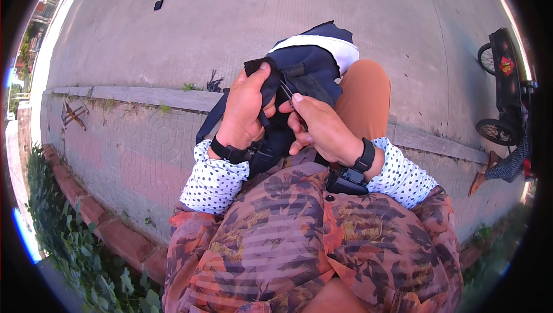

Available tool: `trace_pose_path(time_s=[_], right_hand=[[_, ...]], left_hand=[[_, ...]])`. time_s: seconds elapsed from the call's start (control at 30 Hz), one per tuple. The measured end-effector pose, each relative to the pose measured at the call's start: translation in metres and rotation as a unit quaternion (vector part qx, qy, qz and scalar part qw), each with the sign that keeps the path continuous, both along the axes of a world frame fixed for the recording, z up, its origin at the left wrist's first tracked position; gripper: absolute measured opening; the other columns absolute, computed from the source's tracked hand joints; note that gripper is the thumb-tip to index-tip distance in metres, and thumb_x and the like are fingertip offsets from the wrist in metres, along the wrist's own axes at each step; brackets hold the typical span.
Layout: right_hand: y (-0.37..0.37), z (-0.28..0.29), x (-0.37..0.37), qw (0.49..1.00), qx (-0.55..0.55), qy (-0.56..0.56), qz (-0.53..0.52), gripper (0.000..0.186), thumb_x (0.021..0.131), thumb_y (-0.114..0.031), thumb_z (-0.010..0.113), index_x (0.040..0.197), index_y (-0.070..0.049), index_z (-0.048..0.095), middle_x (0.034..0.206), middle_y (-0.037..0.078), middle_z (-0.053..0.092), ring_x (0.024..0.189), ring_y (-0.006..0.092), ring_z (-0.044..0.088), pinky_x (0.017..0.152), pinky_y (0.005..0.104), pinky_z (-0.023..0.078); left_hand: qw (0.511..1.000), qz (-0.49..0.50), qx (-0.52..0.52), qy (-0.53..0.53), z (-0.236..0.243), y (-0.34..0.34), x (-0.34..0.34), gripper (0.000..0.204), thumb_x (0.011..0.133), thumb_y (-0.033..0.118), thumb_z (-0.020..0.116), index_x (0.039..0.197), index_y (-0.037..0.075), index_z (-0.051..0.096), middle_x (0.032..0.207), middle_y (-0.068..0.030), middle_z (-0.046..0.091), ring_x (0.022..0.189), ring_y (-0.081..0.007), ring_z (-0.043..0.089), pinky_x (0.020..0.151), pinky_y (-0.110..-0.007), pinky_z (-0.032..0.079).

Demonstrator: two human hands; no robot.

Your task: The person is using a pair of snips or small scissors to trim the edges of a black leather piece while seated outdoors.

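My left hand [243, 102] is closed on a dark navy piece of fabric [260, 70], thumb on top, near its folded edge. My right hand [322, 128] grips a slim metal tool [286, 89], perhaps small scissors or snips, its pointed end against the fabric beside my left fingers. Its handle is mostly hidden in my grip. The rest of the navy fabric item, with straps and a white band [311, 41], lies bunched over my lap and beside my orange-brown clad knee [366, 91].
A long curb [132, 93] crosses the grey pavement. A small black object [158, 5] lies farther off; a folded wooden frame [74, 117] sits at left. At right stand a black wheeled cart [500, 94] and another person's patterned-clad leg [502, 168]. Plants [57, 209] border the lower left.
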State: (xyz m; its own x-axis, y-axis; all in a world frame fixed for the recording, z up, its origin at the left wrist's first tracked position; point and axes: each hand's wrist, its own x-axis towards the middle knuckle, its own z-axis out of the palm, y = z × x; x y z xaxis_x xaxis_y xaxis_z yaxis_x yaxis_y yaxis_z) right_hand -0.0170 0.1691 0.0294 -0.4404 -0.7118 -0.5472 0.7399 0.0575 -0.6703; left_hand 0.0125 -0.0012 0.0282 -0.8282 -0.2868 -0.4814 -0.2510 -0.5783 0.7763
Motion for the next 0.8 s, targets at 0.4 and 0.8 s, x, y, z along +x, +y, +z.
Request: trace_pose_path(time_s=[0.4,0.8], right_hand=[[-0.013,-0.012,0.009,0.997,-0.02,0.026,-0.065,0.042,0.11,-0.039,0.034,0.113,-0.002,0.054,0.077,-0.001,0.044,0.056,0.007,0.035,0.059,0.0285,0.044],[-0.02,-0.016,-0.004,0.992,-0.016,0.079,-0.093,0.036,0.108,-0.035,0.043,0.108,-0.002,0.057,0.075,-0.001,0.045,0.059,0.0082,0.04,0.054,0.0252,0.039]], left_hand=[[0.999,0.028,-0.046,-0.012,0.011,0.008,0.0,0.017,0.102,0.027,0.057,0.097,0.011,0.052,0.064,0.0001,0.049,0.042,-0.0095,0.042,0.038,-0.026,0.029],[1.0,0.028,-0.004,0.0,-0.001,0.003,0.002,0.018,0.103,0.026,0.054,0.108,0.009,0.056,0.072,-0.0013,0.059,0.048,-0.0098,0.051,0.039,-0.027,0.037]])
